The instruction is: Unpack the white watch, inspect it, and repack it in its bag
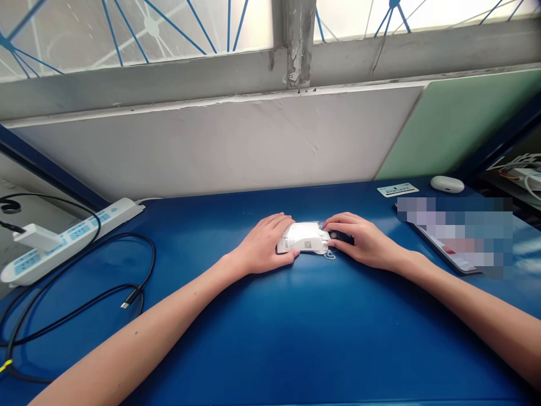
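Observation:
A small white packet (303,232) with printed text and a QR code lies on the blue table. Its clear plastic edge shows at the right end, and a ball chain (329,255) hangs out beside that end. My left hand (270,245) grips the packet's left side, thumb along the near edge and fingers over the far edge. At the right end, my right hand (359,239) has thumb and fingers closed in a pinch on the packet's edge. A small dark object (341,236) shows between those fingers; what it is I cannot make out.
A white power strip (76,239) with a plugged-in charger (40,238) and looped black cable (147,265) lies at the left. To the right are a phone-like device (448,248) partly pixelated, a white earbud case (447,184) and a label card (397,189). A wall (220,146) stands behind.

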Motion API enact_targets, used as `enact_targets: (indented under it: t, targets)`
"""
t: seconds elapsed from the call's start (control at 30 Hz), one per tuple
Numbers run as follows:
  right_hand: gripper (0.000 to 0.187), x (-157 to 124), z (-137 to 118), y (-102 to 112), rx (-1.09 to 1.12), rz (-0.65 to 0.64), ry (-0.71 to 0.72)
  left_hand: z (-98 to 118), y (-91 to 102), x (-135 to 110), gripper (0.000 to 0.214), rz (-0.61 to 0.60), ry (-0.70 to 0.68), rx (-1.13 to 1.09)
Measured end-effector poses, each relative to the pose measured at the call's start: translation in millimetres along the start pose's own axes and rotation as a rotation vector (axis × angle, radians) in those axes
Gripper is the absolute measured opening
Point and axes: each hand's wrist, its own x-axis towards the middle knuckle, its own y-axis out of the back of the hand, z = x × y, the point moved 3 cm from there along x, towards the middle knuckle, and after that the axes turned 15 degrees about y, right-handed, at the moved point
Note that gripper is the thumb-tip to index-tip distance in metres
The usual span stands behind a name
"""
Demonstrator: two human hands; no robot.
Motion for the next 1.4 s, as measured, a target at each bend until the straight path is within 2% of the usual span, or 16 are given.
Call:
enact_targets:
  t: [0.23, 0.67, 0.83, 1.13, 1.4]
  targets:
    - [0.021, 1.4, 1.9, 2.0, -0.023, 0.023, 0.030, -0.3, 0.5, 1.2, 0.063, 0.018, 0.030, -0.025]
    - [0.021, 2.1, 6.4, 12.2, 0.004, -0.009, 0.020, 0.2, 2.6, 0.4, 0.060, 0.003, 0.014, -0.029]
    - [0.023, -0.9, 11.6, 15.1, 0.023, -0.059, -0.008, -0.8, 2.5, 0.7, 0.061, 0.000, 0.018, -0.013]
    - [0.035, -4.8, 5.0, 3.5, -0.036, -0.033, -0.040, -0.3, 2.0, 0.9, 0.062, 0.010, 0.010, -0.030]
    - [0.029, 2.7, -5.0, -8.1, -0.113, 0.044, -0.078, -0.7, 1.1, 1.0, 0.063, 0.023, 0.005, -0.034]
